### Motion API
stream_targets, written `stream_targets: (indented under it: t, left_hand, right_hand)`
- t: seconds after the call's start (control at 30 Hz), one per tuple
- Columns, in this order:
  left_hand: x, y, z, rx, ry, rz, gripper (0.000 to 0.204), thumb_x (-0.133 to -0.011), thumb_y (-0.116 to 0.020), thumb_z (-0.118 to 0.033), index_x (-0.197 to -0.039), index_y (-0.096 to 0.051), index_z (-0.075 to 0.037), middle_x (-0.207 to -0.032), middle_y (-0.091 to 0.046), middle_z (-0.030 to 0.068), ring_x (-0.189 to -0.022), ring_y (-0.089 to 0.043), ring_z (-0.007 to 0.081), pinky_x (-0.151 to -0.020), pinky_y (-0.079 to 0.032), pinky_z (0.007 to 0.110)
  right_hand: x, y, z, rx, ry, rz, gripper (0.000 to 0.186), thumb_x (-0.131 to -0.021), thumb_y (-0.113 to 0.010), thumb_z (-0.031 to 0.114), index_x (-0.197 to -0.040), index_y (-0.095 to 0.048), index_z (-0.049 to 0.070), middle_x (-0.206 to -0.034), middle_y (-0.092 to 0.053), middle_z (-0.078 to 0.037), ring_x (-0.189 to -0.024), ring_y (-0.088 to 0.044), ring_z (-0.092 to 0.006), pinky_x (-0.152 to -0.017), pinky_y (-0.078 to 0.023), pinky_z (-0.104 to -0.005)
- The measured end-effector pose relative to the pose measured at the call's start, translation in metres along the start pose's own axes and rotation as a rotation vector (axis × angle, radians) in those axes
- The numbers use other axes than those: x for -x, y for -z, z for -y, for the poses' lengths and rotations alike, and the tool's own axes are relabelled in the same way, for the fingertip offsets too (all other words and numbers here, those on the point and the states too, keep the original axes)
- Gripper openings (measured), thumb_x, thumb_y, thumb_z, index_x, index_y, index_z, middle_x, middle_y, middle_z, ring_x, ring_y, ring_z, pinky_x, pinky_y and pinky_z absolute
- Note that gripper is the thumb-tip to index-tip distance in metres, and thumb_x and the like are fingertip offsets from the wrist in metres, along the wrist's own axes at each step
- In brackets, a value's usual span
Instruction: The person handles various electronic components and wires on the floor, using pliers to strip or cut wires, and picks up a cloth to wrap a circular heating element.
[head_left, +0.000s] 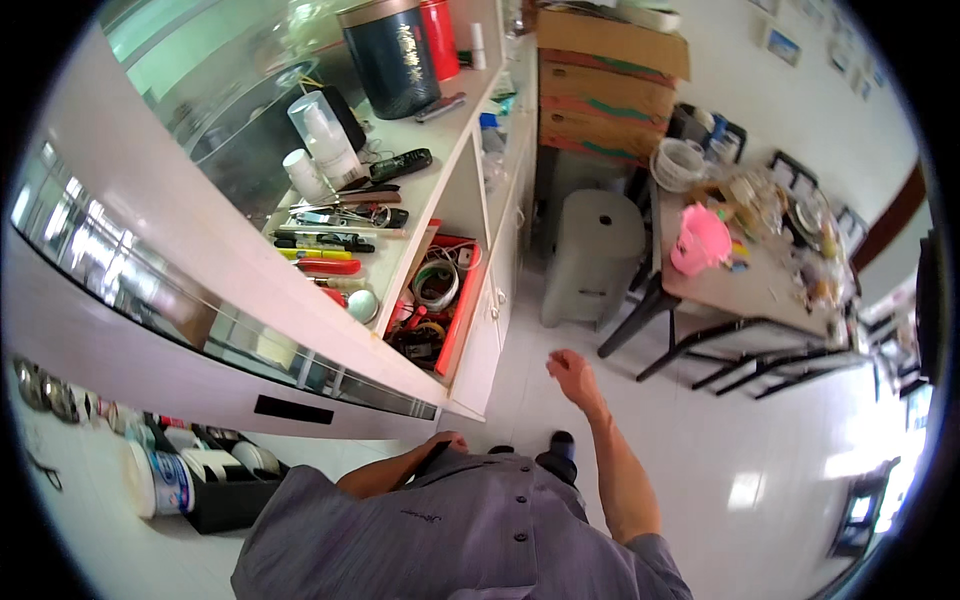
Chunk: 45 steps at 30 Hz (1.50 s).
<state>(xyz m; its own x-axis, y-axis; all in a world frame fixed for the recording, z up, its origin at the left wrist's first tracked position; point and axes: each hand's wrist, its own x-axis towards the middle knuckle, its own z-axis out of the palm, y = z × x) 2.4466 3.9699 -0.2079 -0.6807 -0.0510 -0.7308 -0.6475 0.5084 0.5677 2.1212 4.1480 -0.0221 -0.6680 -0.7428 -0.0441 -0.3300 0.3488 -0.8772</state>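
Note:
My right hand (574, 377) hangs over the white tiled floor in front of the cabinet, its fingers loosely curled. I see nothing in it. Low by my waist, my left hand (452, 441) is near the cabinet's lower edge, with a dark band at its wrist; its fingers are too hidden to read. Nearest to both is the white cabinet (480, 365). A red box (463, 318) in its open compartment holds a roll of tape (436, 284), cables and tools. On the shelf above lie pens, a red-handled cutter (328, 266), a pump bottle (325, 135) and a dark canister (392, 60).
A sliding glass door frame (215, 335) curves along my left. On the floor there stand a black caddy (235, 505) and a white tub (160, 480). Ahead are a grey lidded bin (597, 245), stacked cartons (605, 100) and a cluttered table (745, 285) with a pink basket (702, 240).

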Motion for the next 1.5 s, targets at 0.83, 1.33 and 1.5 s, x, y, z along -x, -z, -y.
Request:
stream_targets:
  t: [0.83, 1.33, 1.5]
  left_hand:
    - [0.048, -0.242, -0.117, 0.856, 0.717, -0.722, 0.048, -0.075, -0.071, -0.047, -0.102, -0.076, -0.008, -0.105, -0.073, 0.0161, -0.102, -0.068, 0.034, -0.089, -0.052, 0.04]
    - [0.029, -0.237, -0.118, 0.732, 0.633, -0.742, 0.045, -0.074, -0.065, -0.046, -0.097, -0.077, -0.009, -0.102, -0.072, 0.0181, -0.101, -0.067, 0.0352, -0.087, -0.052, 0.043]
    - [0.037, -0.25, -0.134, 0.774, 0.622, -0.817, 0.042, -0.075, -0.065, -0.044, -0.097, -0.077, -0.01, -0.103, -0.073, 0.0163, -0.099, -0.068, 0.0355, -0.088, -0.052, 0.043]
  right_hand:
    - [-0.262, 0.099, 0.358, 0.336, 1.424, 0.037, 0.036, -0.083, -0.062, 0.006, -0.12, -0.061, 0.003, -0.122, -0.06, -0.016, -0.11, -0.057, -0.039, -0.095, -0.047, -0.0473]
    - [-0.264, 0.142, 0.362, 0.311, 1.318, 0.065, 0.024, -0.082, -0.066, 0.004, -0.105, -0.061, 0.002, -0.096, -0.065, -0.016, -0.09, -0.064, -0.0347, -0.082, -0.051, -0.0416]
    - [-0.187, 0.126, 0.269, -0.456, 0.726, 0.372, 0.016, -0.091, -0.066, 0.008, -0.106, -0.065, 0.001, -0.097, -0.069, -0.005, -0.088, -0.063, -0.0131, -0.077, -0.05, -0.0299]
